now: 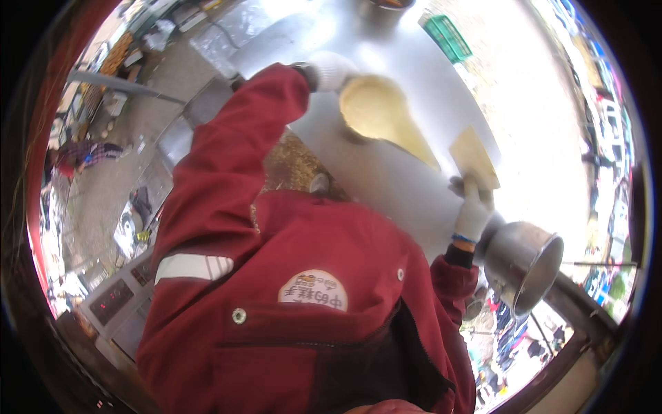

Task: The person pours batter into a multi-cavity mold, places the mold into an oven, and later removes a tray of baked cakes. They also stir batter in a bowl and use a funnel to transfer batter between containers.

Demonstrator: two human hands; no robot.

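Observation:
My left hand, in a white knit glove and blurred, grips the near-left edge of a round vessel above the metal worktop. Pale yellow batter or dough fills the vessel's mouth and stretches in a tapering tongue towards the lower right. Its fingers are partly hidden and blurred. My right hand, in a whitish glove with a blue band at the wrist, holds a flat, pale wooden-looking board over the right side of the worktop. The board does not touch the batter.
A metal pot lies tilted beside my right forearm, and another stands at the far edge. A green plastic crate is beyond the worktop. A control panel is at lower left. A person is farther off, left.

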